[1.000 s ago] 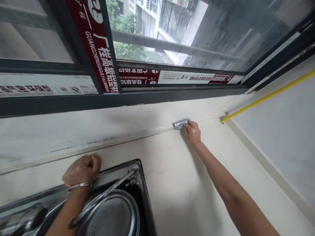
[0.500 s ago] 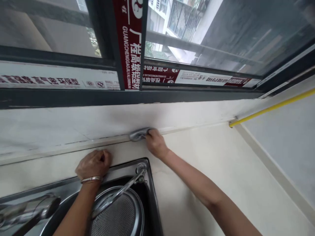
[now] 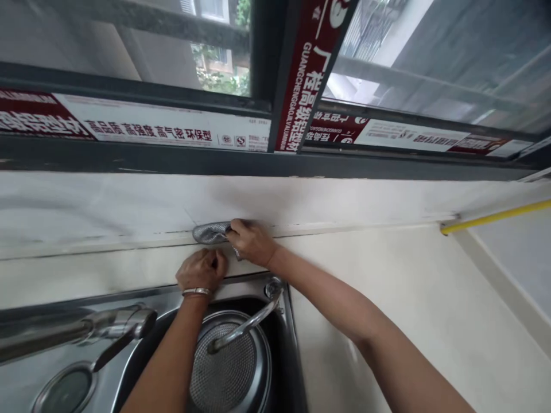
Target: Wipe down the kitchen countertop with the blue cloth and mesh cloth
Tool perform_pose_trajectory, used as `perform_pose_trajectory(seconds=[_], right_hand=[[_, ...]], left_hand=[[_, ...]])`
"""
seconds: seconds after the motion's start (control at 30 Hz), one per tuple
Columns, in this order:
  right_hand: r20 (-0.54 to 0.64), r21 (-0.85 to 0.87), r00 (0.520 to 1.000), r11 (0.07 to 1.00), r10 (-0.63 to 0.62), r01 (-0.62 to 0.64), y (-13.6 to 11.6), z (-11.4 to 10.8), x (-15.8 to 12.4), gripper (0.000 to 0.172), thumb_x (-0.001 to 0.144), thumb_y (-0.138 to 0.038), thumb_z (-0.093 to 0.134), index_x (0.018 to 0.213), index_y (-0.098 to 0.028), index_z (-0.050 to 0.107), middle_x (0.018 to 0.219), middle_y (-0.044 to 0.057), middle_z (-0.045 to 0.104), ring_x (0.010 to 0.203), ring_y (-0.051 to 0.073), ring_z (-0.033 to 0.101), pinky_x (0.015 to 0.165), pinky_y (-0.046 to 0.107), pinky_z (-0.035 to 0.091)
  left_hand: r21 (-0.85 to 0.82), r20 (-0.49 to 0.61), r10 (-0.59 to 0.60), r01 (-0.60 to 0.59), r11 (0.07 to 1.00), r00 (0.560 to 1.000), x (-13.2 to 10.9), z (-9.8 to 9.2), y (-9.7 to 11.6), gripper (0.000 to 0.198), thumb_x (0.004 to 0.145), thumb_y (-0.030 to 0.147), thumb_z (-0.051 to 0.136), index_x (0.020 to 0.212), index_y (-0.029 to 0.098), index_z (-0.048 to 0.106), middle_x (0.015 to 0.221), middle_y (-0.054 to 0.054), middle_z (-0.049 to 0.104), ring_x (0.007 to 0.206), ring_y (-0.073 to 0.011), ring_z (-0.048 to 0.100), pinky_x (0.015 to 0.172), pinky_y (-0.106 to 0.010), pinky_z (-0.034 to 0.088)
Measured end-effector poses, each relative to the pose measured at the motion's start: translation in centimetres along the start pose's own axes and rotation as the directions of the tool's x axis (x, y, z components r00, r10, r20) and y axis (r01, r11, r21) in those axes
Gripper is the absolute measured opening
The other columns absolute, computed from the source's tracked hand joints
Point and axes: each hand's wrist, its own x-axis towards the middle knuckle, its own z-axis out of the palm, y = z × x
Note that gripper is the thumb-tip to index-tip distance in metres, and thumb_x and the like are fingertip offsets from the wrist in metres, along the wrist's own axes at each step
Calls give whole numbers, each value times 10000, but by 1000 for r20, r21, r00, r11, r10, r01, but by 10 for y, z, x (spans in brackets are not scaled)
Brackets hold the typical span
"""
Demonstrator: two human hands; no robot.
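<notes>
My right hand [image 3: 251, 242] grips a grey cloth [image 3: 212, 232], pressed along the narrow ledge where the white wall meets the countertop [image 3: 340, 269]. Part of the cloth spreads out to the left of my fingers, and a corner hangs below them. My left hand [image 3: 201, 268] is a closed fist resting at the back rim of the sink [image 3: 245, 281], just below the cloth. A metal bracelet is on that wrist. Whether anything is inside the fist cannot be seen.
In the sink sits a round metal pan [image 3: 224, 367], with a thin curved spout [image 3: 249, 327] over it. A larger faucet [image 3: 116, 324] stands to the left. Dark window frames [image 3: 193, 160] run above the wall. A yellow pipe [image 3: 495, 218] slants at the right.
My right hand has slid the cloth leftward along the ledge, closer to my left fist. The camera view has shifted left. My left fist stays by the sink's back rim.
</notes>
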Motion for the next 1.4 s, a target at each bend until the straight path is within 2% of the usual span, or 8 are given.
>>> perform_pose_trajectory(seconds=[0.23,0.4,0.53,0.8,0.93,1.17,1.3,1.4], right_hand=[[-139,-60,978,985,155,-164,45,-11,-79,316,1044,-157,392,881,-160,663,920,93,616,640,137,504,509,248,377],[-224,-73,963,982,152,-172,67,-15,-117,260,1045,-200,437,918,-151,659,887,57,564,625,109,463,514,206,383],[-167,-150,981,981,101,-126,41,-3,-89,268,988,-103,404,906,-157,654,882,70,572,665,142,479,515,228,391],[168,-13,985,999,-29,32,-29,-6,26,271,1030,-170,393,1012,-141,662,1019,107,627,747,164,578,597,256,434],[189,38,980,998,-61,55,-34,-15,39,310,1053,-175,358,1052,-136,665,1091,122,632,715,152,583,624,273,443],[120,-44,988,994,100,-96,17,-21,-36,323,1054,-191,379,990,-155,694,995,107,633,689,142,551,565,260,389],[-68,-68,985,985,156,-160,59,-27,-95,334,1072,-245,390,950,-146,685,915,71,596,630,110,496,519,223,369],[-178,-57,976,989,121,-133,71,-26,-115,295,1068,-241,412,939,-148,661,873,49,565,622,104,478,506,198,387]], left_hand=[[-13,-53,29,-29,999,998,-1,-6,4,424,914,343,467,539,209,612,574,-62,648,550,-166,517,541,-325,267],[-44,-99,49,-54,998,994,-5,-4,6,413,909,299,492,517,219,596,549,-43,641,558,-160,546,573,-326,322],[-95,-123,74,-86,992,990,-9,-4,6,374,886,272,517,523,226,593,543,-32,639,572,-162,569,604,-325,359],[-114,-143,139,-156,981,980,-15,-1,-2,306,827,263,517,530,235,582,526,-35,620,565,-178,584,572,-328,356],[-116,-154,156,-174,978,976,-13,-1,-6,297,812,248,509,523,235,573,516,-39,610,553,-180,576,567,-326,362],[-77,-187,187,-204,976,964,-8,-7,-2,319,825,201,509,512,233,561,502,-23,598,534,-166,550,556,-322,352],[-50,-216,191,-207,977,957,-8,-6,0,326,829,188,515,507,228,552,503,-22,596,529,-160,542,554,-320,355],[-41,-233,179,-193,980,956,-8,-4,2,315,823,183,526,512,226,556,507,-21,600,531,-163,547,558,-323,360]])
